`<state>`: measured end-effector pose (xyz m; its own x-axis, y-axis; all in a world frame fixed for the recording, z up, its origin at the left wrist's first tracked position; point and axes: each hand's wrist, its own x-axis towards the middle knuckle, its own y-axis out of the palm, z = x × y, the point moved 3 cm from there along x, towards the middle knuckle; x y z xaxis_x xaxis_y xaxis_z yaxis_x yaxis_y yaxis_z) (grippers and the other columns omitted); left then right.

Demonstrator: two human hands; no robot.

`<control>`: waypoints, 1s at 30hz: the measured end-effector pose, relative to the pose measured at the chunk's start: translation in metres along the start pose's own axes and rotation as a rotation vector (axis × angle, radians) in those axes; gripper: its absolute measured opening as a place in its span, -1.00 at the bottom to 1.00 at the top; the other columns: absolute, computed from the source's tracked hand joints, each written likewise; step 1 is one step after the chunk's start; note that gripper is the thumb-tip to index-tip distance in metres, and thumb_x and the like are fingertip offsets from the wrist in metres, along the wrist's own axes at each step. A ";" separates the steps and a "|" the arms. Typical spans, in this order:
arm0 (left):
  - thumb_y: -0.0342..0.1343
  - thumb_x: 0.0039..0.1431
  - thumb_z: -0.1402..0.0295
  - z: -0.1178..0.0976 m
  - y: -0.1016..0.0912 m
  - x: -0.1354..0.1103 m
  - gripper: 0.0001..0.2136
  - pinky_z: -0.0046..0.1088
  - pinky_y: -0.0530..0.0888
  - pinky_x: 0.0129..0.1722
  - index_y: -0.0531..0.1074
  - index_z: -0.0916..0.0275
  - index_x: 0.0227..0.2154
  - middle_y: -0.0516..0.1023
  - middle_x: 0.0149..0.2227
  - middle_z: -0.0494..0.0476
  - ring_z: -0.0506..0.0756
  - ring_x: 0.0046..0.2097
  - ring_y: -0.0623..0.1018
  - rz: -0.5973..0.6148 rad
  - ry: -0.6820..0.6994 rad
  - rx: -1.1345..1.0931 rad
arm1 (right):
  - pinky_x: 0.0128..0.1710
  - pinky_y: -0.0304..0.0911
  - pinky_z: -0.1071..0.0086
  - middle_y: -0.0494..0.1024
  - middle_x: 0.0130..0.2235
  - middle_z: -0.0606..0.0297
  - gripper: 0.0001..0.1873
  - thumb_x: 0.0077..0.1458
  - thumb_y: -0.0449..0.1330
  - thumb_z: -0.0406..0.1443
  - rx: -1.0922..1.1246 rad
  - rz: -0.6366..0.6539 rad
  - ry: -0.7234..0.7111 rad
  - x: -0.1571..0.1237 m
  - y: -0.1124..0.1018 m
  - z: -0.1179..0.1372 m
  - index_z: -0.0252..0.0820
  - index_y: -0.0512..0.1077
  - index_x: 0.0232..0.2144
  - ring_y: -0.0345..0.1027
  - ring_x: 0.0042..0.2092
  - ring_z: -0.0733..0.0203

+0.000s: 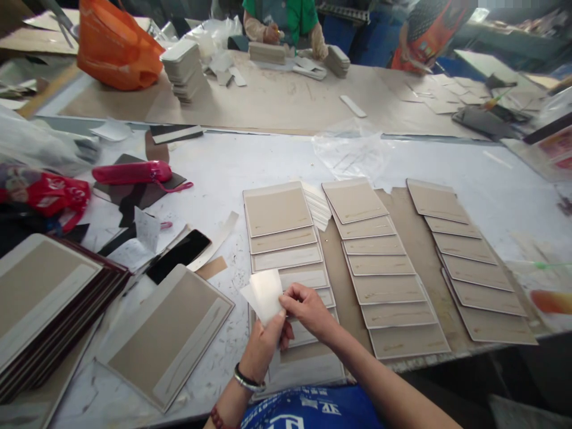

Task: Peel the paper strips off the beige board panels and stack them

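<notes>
My left hand, with a bracelet at the wrist, is closed on a small white sheet that looks slightly curled. Another pale sheet shows behind it. My right hand pinches the right edge of the same sheet between thumb and fingertips. Both hands are above the left row of overlapping beige panels, each with a dark thin border. A middle row of panels and a right row of panels lie fanned toward me, with brownish streaks on them.
A single panel and a stack of panels lie at left, near a black phone and a pink pouch. Clear plastic film lies beyond the rows. At the far table, two people work beside an orange bag.
</notes>
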<state>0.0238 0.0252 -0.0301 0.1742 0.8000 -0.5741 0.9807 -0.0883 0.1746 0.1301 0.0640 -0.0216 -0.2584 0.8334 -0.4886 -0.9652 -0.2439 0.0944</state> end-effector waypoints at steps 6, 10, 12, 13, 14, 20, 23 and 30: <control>0.25 -0.17 0.13 0.000 0.000 0.004 -0.60 -0.43 0.44 -0.50 0.45 0.36 -0.32 0.53 -0.51 0.16 0.09 -0.50 0.48 -0.211 -0.054 -0.327 | -0.62 0.13 0.47 0.24 -0.65 0.47 -0.73 -0.03 0.12 -0.14 -0.087 -0.125 -0.028 0.001 -0.008 -0.001 -0.16 0.17 -0.57 0.18 -0.61 0.35; 0.29 -0.21 0.19 0.002 -0.001 0.011 -0.66 -0.43 0.46 -0.48 0.47 0.40 -0.44 0.53 -0.54 0.19 0.09 -0.51 0.49 -0.304 -0.042 -0.360 | -0.50 0.19 0.48 0.32 -0.53 0.39 -0.70 -0.04 0.13 -0.09 -0.084 -0.159 -0.061 0.007 -0.011 0.001 -0.22 0.29 -0.53 0.22 -0.48 0.36; 0.30 -0.21 0.22 0.000 -0.002 0.013 -0.67 -0.43 0.47 -0.43 0.49 0.37 -0.40 0.56 -0.49 0.17 0.09 -0.46 0.51 -0.331 0.009 -0.338 | -0.56 0.21 0.47 0.33 -0.57 0.41 -0.66 -0.07 0.15 -0.04 0.048 -0.087 0.029 0.011 -0.007 0.000 -0.22 0.29 -0.48 0.23 -0.54 0.35; 0.30 -0.22 0.22 0.000 -0.002 0.014 -0.66 -0.43 0.48 -0.39 0.49 0.36 -0.38 0.57 -0.45 0.17 0.10 -0.42 0.52 -0.345 0.029 -0.323 | -0.61 0.20 0.46 0.32 -0.61 0.43 -0.64 -0.10 0.17 -0.02 0.107 -0.065 0.067 0.012 -0.005 -0.001 -0.21 0.27 -0.49 0.22 -0.59 0.35; 0.31 -0.22 0.23 -0.001 -0.002 0.015 -0.66 -0.43 0.48 -0.37 0.49 0.35 -0.37 0.57 -0.42 0.16 0.12 -0.38 0.53 -0.358 0.038 -0.306 | -0.65 0.19 0.46 0.29 -0.65 0.46 -0.63 -0.11 0.18 -0.01 0.149 -0.061 0.090 0.013 -0.004 -0.001 -0.20 0.25 -0.52 0.20 -0.64 0.35; 0.27 -0.17 0.23 0.004 0.000 0.021 -0.63 -0.35 0.48 -0.22 0.48 0.35 -0.28 0.57 -0.31 0.19 0.19 -0.22 0.53 -0.392 0.000 -0.234 | -0.75 0.11 0.47 0.20 -0.68 0.50 -0.67 -0.05 0.15 -0.05 0.158 -0.132 0.066 0.020 -0.001 -0.001 -0.17 0.22 -0.56 0.13 -0.70 0.36; 0.24 -0.09 0.24 0.009 -0.003 0.024 -0.58 -0.36 0.39 -0.03 0.42 0.31 -0.14 0.52 -0.13 0.18 0.16 -0.07 0.48 -0.420 0.016 -0.283 | -0.75 0.10 0.47 0.18 -0.68 0.49 -0.68 -0.04 0.13 -0.05 0.085 -0.147 0.080 0.026 -0.003 0.001 -0.17 0.23 -0.56 0.12 -0.69 0.37; 0.24 -0.11 0.21 0.008 -0.012 0.027 -0.61 -0.27 0.35 0.01 0.46 0.32 -0.21 0.55 -0.19 0.18 0.19 -0.11 0.49 -0.421 0.010 -0.244 | -0.70 0.16 0.47 0.24 -0.59 0.44 -0.68 -0.02 0.11 -0.06 -0.012 -0.033 0.024 0.036 -0.001 0.007 -0.21 0.30 -0.49 0.17 -0.65 0.37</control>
<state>0.0174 0.0434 -0.0540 -0.2354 0.7421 -0.6276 0.9159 0.3853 0.1121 0.1210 0.0980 -0.0331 -0.2249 0.8289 -0.5122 -0.9727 -0.2221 0.0676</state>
